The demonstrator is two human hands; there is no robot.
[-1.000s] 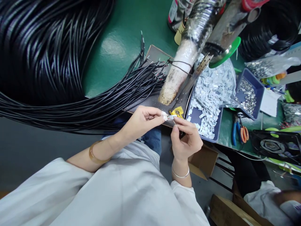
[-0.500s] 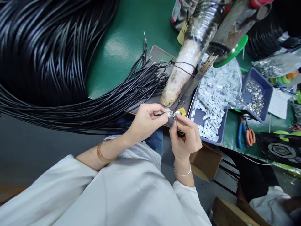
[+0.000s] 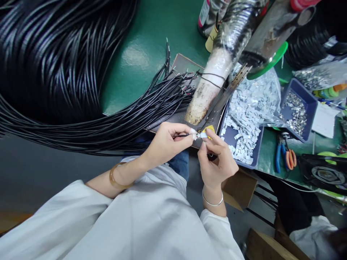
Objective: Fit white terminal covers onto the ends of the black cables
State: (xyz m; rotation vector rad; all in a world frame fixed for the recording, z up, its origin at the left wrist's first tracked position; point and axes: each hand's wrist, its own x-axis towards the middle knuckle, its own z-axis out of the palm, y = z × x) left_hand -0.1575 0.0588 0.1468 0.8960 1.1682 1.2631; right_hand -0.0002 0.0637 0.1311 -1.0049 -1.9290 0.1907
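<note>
My left hand [image 3: 172,139] is closed, thumb and forefinger pinching a black cable [image 3: 182,135] near its end. At that end, a small white flat piece [image 3: 202,135] sticks out toward the right. My right hand [image 3: 219,157] is closed too, its fingertips at the white piece's right end. A thin light wire shows below those fingers, partly hidden. Just above the fingertips are a dark slim metal tool [image 3: 217,104] and a yellow pad [image 3: 210,130]. The joint between cable and white piece is too small to make out.
Black cables [image 3: 121,126] lie in a thick bundle on the green table [image 3: 135,57]. A plastic-wrapped hose [image 3: 206,90] comes down above the hands. At right are a blue tray [image 3: 256,159] of white pieces, another tray [image 3: 311,112] of metal parts, and pliers [image 3: 278,155].
The right hand has shifted slightly right and down, its forefinger now over the white piece's end. More of the white piece shows. The left hand has barely moved, still on the cable.
</note>
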